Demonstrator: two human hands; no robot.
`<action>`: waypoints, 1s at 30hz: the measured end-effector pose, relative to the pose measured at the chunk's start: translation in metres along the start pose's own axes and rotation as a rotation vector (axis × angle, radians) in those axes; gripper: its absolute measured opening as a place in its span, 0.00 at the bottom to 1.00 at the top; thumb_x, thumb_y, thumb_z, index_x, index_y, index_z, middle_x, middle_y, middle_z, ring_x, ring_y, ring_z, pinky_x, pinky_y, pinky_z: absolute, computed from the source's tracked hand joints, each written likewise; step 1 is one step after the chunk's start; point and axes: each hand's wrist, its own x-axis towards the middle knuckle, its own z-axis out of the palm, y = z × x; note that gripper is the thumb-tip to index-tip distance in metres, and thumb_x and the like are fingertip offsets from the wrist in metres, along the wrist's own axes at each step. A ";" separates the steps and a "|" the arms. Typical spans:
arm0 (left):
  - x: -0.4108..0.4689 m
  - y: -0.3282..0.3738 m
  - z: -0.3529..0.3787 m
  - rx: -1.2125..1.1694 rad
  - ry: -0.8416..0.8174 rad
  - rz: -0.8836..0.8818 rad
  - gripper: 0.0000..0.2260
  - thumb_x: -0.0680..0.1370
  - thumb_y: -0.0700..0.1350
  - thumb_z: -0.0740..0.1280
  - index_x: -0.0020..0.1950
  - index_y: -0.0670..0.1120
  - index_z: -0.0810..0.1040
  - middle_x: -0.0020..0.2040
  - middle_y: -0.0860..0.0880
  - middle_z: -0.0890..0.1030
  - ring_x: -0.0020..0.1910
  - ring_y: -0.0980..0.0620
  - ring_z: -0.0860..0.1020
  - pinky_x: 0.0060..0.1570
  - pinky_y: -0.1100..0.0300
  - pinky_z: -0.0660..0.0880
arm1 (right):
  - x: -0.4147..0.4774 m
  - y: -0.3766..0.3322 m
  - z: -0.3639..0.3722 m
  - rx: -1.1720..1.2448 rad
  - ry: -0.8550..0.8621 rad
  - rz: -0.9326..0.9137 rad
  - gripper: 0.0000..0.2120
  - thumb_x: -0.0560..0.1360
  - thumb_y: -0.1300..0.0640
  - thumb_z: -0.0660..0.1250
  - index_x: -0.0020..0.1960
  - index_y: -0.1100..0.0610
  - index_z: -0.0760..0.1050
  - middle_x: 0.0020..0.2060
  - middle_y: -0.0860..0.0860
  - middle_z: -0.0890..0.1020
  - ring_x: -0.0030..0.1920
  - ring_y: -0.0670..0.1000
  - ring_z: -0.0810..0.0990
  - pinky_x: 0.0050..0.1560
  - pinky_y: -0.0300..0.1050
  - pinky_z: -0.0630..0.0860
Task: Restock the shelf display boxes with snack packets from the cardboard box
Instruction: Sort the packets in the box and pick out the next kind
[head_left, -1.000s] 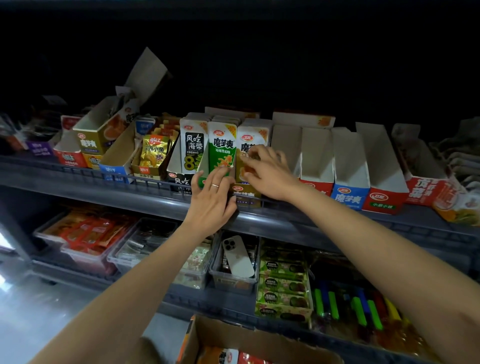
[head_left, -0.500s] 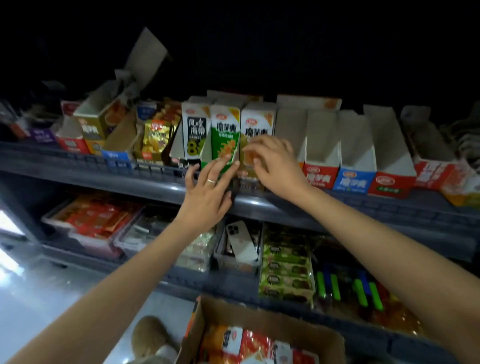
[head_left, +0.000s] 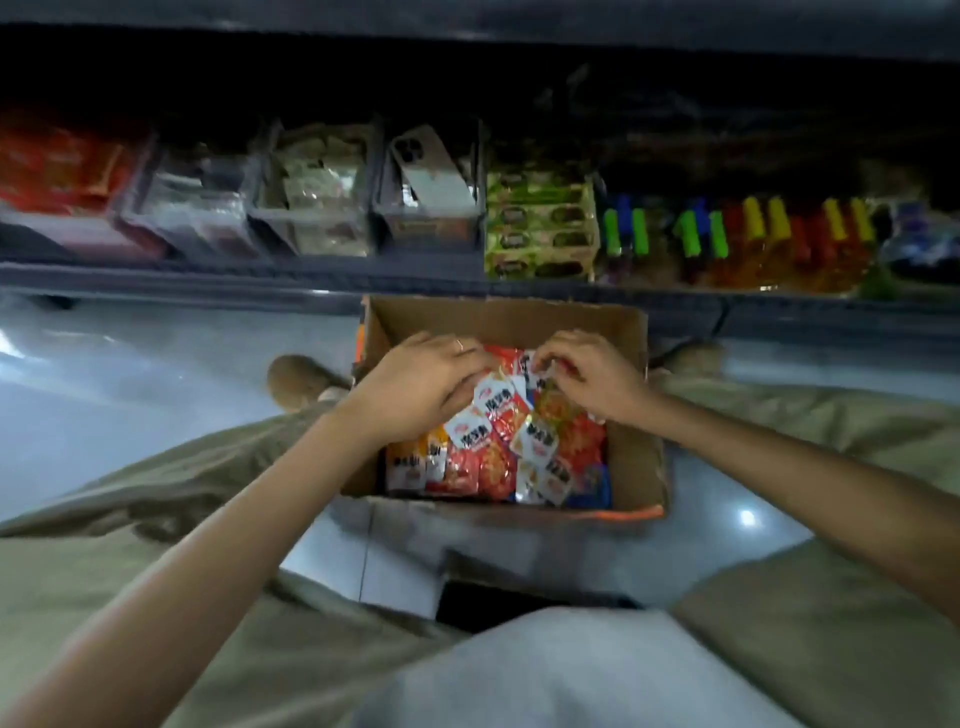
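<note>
Head view: cardboard box (head_left: 501, 318) of snack packets (head_left: 493, 460) on glossy floor (head_left: 156, 374) before shelf (head_left: 208, 274).

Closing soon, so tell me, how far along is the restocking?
Done: cannot tell, display boxes are out of view. In hand: left hand and right hand pinch snack packets in the cardboard box. Left: that box is well filled.

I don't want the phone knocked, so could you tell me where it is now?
In the head view, the phone lies in a clear bin on the shelf, left of centre, with the green stacked packs to its right.
</note>
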 end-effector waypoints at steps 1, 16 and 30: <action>-0.004 0.002 0.013 -0.043 -0.045 -0.038 0.19 0.76 0.49 0.53 0.58 0.46 0.78 0.54 0.47 0.80 0.52 0.46 0.79 0.49 0.52 0.75 | -0.013 0.012 0.016 0.064 -0.091 0.131 0.11 0.73 0.68 0.61 0.50 0.60 0.79 0.49 0.54 0.80 0.52 0.54 0.79 0.56 0.52 0.74; -0.045 0.007 0.055 -0.229 -0.032 -0.352 0.11 0.78 0.39 0.62 0.58 0.43 0.79 0.58 0.44 0.80 0.56 0.42 0.77 0.56 0.47 0.75 | -0.018 0.031 0.133 -0.320 -0.877 0.576 0.29 0.78 0.64 0.59 0.76 0.52 0.56 0.76 0.58 0.47 0.57 0.57 0.75 0.46 0.46 0.75; -0.036 0.016 0.067 -0.215 -0.063 -0.363 0.16 0.78 0.41 0.64 0.66 0.45 0.74 0.66 0.46 0.74 0.66 0.45 0.71 0.67 0.47 0.64 | -0.025 0.003 0.075 -0.035 -0.399 0.431 0.21 0.77 0.64 0.61 0.69 0.59 0.68 0.40 0.50 0.75 0.38 0.48 0.75 0.32 0.38 0.69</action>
